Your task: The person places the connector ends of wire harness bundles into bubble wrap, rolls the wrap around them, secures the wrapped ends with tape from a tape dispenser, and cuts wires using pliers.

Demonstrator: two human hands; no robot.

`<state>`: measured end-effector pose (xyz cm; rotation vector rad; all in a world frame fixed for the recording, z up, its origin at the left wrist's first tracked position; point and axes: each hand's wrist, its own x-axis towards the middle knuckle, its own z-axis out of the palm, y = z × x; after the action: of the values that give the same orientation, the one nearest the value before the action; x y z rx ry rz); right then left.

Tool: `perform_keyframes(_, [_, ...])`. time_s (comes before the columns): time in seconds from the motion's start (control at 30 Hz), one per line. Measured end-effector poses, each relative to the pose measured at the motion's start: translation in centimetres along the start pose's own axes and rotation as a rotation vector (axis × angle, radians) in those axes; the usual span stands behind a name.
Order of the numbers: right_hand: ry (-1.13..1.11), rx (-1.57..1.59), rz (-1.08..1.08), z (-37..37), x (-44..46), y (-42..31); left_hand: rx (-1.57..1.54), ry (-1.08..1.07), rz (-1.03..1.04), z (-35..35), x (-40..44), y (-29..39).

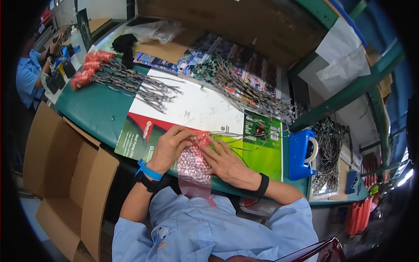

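A strip of pink bubble wrap [194, 168] hangs over the front edge of the table toward my lap. My left hand [171, 147] is closed on its upper left part, fingers bent over the folded end. From the other side, my right hand [231, 166] grips the same fold, with its fingers pressed along it. Thin grey cables [238, 135] run out of the fold to the right; their ends inside the wrap are hidden. Beneath both hands lies a printed cardboard sheet [135, 137] in green, red and white.
Cable bundles with pink-wrapped ends [89, 70] lie at the back left. Loose cables with green boards [231, 81] are piled at the back. A blue tape dispenser [300, 153] stands right, near more cables [327, 157]. An open carton [70, 183] is at left; another person [29, 76] sits beyond.
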<state>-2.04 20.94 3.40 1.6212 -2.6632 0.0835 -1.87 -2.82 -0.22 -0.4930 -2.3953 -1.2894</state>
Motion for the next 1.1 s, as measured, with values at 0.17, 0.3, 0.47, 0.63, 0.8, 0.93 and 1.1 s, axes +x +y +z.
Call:
perform_keyframes(0.17, [-0.121, 0.115, 0.165, -1.3, -2.9, 1.0, -0.076, 0.002, -0.106, 0.2, -0.5, 0.0])
perform_keyframes(0.3, [-0.078, 0.098, 0.354, -0.2, -5.6, 8.3, -0.101, 0.025, -0.134, 0.4, -0.4, 0.2])
perform_keyframes(0.47, [-0.420, 0.179, 0.527, -6.8, -1.5, 14.0, -0.080, 0.072, -0.125, 0.8, -0.3, 0.2])
perform_keyframes(0.63, [0.343, 0.414, 0.428, -6.5, 9.6, 19.0, -0.113, 0.074, -0.140, 0.8, -0.1, 0.2])
perform_keyframes(0.8, [0.476, 0.085, 0.633, 1.7, 14.9, 23.6, -0.113, 0.078, -0.158, 0.7, -0.1, 0.4])
perform_keyframes(0.93, [0.621, 0.368, 0.659, 0.6, 13.7, 23.7, -0.124, 0.083, -0.164, 0.8, -0.3, 0.4])
perform_keyframes(1.1, [0.754, 0.726, 0.534, -4.8, 10.3, 17.1, -0.135, 0.095, -0.173, 1.1, -0.5, 0.0])
